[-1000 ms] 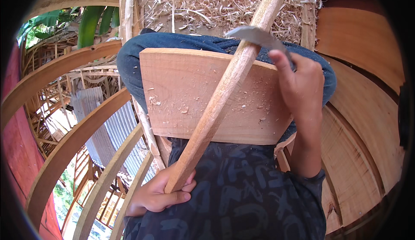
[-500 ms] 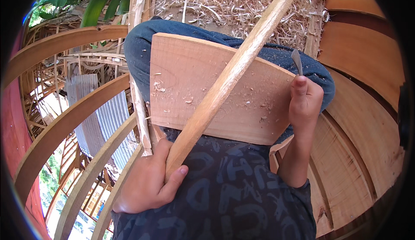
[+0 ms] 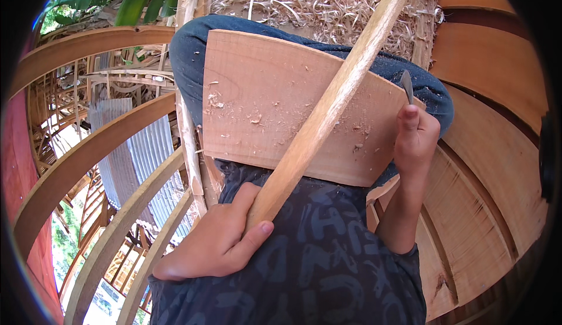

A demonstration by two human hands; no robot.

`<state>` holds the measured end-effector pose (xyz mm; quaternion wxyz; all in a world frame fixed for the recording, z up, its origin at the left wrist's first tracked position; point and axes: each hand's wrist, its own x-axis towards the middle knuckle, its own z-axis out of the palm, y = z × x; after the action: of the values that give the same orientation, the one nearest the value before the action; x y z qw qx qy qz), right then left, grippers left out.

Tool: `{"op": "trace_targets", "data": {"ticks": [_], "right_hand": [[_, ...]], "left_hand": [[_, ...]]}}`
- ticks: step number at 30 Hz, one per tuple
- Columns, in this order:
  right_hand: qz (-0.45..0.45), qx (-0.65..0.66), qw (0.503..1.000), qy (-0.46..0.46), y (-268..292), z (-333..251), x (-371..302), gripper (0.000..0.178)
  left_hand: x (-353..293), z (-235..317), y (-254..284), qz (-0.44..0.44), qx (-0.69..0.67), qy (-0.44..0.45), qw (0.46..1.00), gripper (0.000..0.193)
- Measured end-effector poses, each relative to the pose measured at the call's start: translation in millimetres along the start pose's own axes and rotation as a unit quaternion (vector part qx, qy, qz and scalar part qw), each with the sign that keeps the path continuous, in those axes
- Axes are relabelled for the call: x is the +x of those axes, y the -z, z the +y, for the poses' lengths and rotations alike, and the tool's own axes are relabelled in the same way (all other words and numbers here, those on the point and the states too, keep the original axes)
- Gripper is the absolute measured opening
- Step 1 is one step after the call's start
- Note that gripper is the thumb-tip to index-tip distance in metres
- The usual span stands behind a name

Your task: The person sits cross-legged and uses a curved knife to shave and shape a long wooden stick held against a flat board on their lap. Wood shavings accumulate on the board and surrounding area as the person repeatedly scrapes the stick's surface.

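My left hand point(image 3: 225, 231) is wrapped round the lower end of a long wooden pole point(image 3: 319, 123), which slants up and away to the right. Its far end runs past the top of the picture. Across my lap rests a broad, slightly curved wooden board point(image 3: 263, 96) with small chips on its face. At the board's right end my right hand point(image 3: 417, 140) is closed in an upright fist round a knife, its short curved blade point(image 3: 407, 86) pointing up above the thumb. The knife's handle is hidden in the fist.
Curly wood shavings point(image 3: 310, 3) cover the surface beyond my knees. Curved wooden ribs point(image 3: 93, 129) rise on the left, with corrugated metal sheets point(image 3: 149, 167) past them. Curved wooden planks point(image 3: 480, 132) line the right side.
My left hand and the pole have shifted to the right, so the pole crosses the board further right. My right hand still holds the knife and has barely moved.
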<state>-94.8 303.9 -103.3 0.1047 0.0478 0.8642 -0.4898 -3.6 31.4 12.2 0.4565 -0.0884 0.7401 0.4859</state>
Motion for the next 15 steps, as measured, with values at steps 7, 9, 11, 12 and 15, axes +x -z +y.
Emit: {"op": "trace_targets", "data": {"ticks": [7,9,11,12,15], "right_hand": [[-0.005,-0.012,1.0,0.015,4,6,-13,0.061],[-0.01,-0.001,1.0,0.016,2,4,-15,0.061],[-0.022,-0.019,0.999,0.021,0,3,-18,0.06],[-0.026,-0.03,0.999,0.023,-2,1,-20,0.06],[-0.078,-0.027,0.996,0.044,-10,-7,-29,0.058]], "left_hand": [[-6,-16,-17,0.151,-0.045,-0.038,0.987,0.04],[-6,-13,-18,0.156,-0.037,-0.041,0.986,0.041],[-6,-11,-20,0.156,-0.034,-0.05,0.986,0.042],[-4,-12,-21,0.15,-0.037,-0.061,0.986,0.043],[-8,-14,-17,0.075,-0.191,-0.051,0.977,0.046]]}}
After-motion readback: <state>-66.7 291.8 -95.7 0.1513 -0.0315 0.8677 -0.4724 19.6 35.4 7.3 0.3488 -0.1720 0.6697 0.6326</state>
